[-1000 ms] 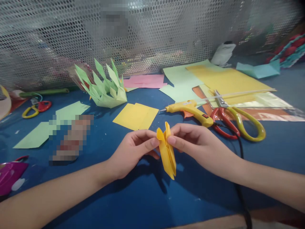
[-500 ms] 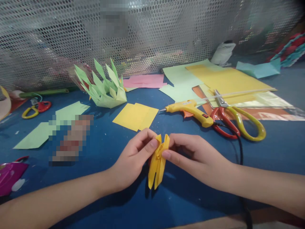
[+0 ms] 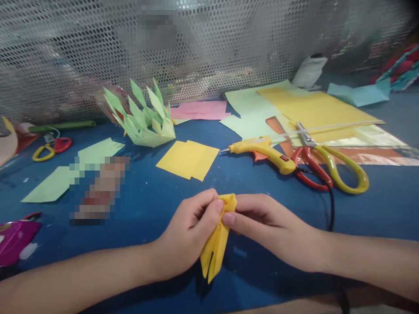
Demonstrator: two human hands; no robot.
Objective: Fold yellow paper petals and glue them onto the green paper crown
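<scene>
A folded yellow paper piece, long and narrow with a split lower end, is held between both hands above the blue table. My left hand pinches its upper left side, the thumb lying across the front. From the other side my right hand grips its upper right edge between thumb and fingers. The fingertips behind the paper are hidden. Just beyond the hands lie overlapping yellow paper squares. A yellow glue gun rests to their right, its nozzle toward the squares.
Large red-and-yellow scissors lie beside stacked yellow and green sheets. At the back stands a pointed green folded-paper model, with pink paper next to it. Green strips, smaller scissors and a purple packet are leftward.
Both hands have come slightly lower and nearer with the yellow paper. Its two upper tips, apart before, are now pressed together into a flatter top edge.
</scene>
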